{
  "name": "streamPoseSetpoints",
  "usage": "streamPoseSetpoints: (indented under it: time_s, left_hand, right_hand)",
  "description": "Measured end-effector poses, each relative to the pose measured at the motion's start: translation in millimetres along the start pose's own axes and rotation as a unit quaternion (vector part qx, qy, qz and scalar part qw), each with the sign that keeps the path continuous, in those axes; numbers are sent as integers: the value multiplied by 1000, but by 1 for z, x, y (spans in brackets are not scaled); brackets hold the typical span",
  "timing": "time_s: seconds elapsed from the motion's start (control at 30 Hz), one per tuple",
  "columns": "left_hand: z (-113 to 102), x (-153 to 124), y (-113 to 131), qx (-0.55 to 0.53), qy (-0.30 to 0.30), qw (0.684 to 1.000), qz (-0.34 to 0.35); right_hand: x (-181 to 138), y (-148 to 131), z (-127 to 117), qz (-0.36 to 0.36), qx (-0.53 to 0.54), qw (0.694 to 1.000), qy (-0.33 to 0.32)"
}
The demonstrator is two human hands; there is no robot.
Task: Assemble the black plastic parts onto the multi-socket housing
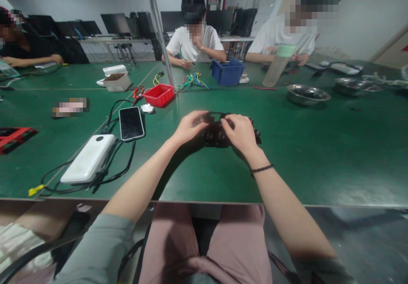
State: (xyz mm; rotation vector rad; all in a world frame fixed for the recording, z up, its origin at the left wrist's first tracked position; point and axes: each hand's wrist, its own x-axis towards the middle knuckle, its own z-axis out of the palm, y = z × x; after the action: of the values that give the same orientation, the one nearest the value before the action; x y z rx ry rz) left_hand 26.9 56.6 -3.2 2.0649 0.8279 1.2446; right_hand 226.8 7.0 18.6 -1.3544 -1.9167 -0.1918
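A cluster of black parts with rounded, knob-like shapes (215, 139) sits on the green table (197, 177) in front of me; its exact kind is too dark to make out. My left hand (192, 126) grips the cluster's left upper side, thumb and fingers closed around a black part. From the right, my right hand (241, 133) curls over the top, its thumb and fingertips closed on a black part there. That hand covers much of the cluster's middle, and more black pieces show beyond its outer edge.
Left of my arm lie a white power bank (89, 158), a phone (131, 123) and black cables. Farther back are a red bin (159, 95), red-handled pliers (137, 95), a blue bin (227, 71), coloured wires (194, 80), a bottle (277, 69) and metal bowls (307, 95). People sit opposite.
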Motion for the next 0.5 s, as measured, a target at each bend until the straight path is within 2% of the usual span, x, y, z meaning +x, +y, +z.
streamPoseSetpoints:
  time_s: [0.37,0.5]
  left_hand:
    - [1,0,2,-19,-7,1000,4]
    - [2,0,2,-39,-3,999,-17]
  right_hand:
    - [1,-3,-3,7,-1,1000,-15]
    - [1,-2,-2,3,16,1000,-15]
